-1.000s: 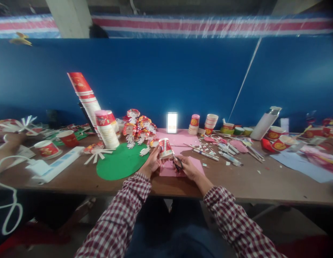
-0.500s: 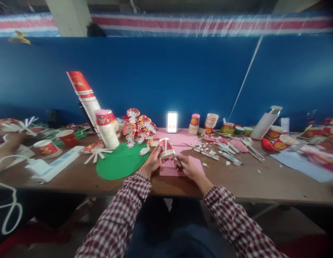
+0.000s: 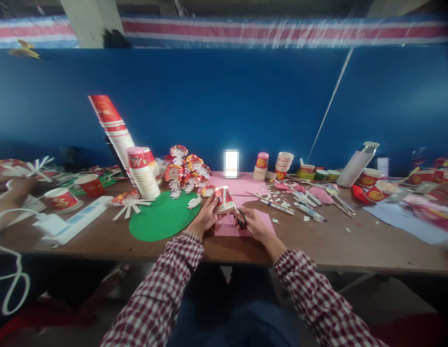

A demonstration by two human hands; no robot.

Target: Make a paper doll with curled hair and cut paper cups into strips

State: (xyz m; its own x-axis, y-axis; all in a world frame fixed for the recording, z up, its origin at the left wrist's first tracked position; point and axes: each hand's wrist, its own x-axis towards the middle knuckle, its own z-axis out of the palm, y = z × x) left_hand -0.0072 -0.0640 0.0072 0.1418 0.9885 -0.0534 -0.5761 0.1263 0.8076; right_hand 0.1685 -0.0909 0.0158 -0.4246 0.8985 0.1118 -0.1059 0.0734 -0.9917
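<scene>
cup (image 3: 224,199): long axis tilted, upper end left | left fingers (image 3: 211,206): pinching cup | right fingers (image 3: 250,218): gripping scissors (image 3: 241,219)

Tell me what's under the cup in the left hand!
Below the cup there's a pink sheet on the brown table. The left hand and the right hand cover bits of the sheet, so I can't see what's hidden there.

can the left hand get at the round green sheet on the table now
Probably not to grasp: the left hand has its fingers around a red-and-white paper cup. The way otherwise looks free, as the round green sheet lies just beside.
</scene>
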